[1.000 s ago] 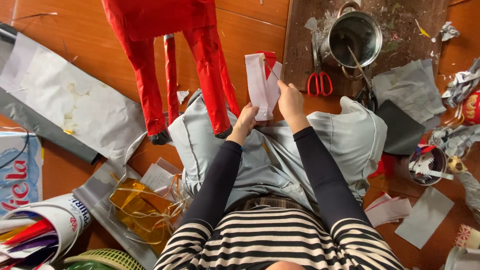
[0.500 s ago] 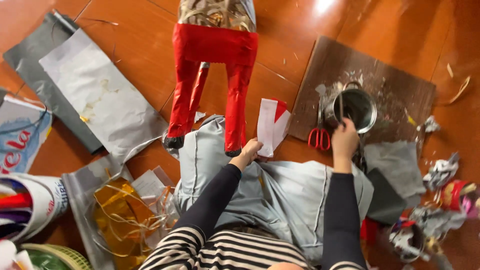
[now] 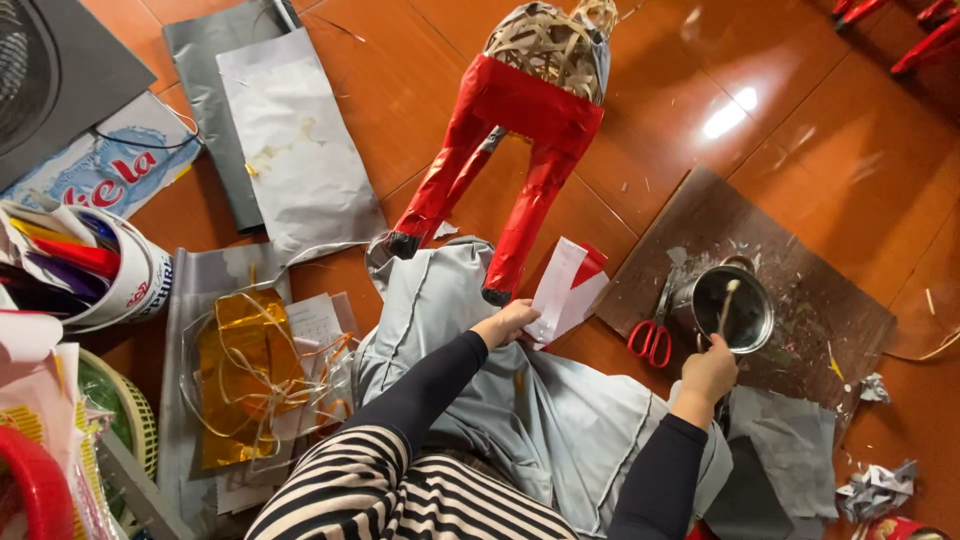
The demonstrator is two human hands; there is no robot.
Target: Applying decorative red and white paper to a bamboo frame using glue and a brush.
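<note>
My left hand grips a folded white and red paper piece over my grey-clad lap. My right hand holds the stick of a brush that dips into a small metal pot. The pot stands on a dark brown board. Red-handled scissors lie on the board just left of the pot. In front of my knees stands a woven figure with red-covered legs.
Grey and white paper sheets lie at the upper left. A container of coloured paper rolls and gold foil with loose strips are on my left. Grey scraps and crumpled paper lie at the lower right.
My right hand has let go of the white and red paper and moved right to the pot's brush. My left hand keeps the paper. My view has tilted further away.
</note>
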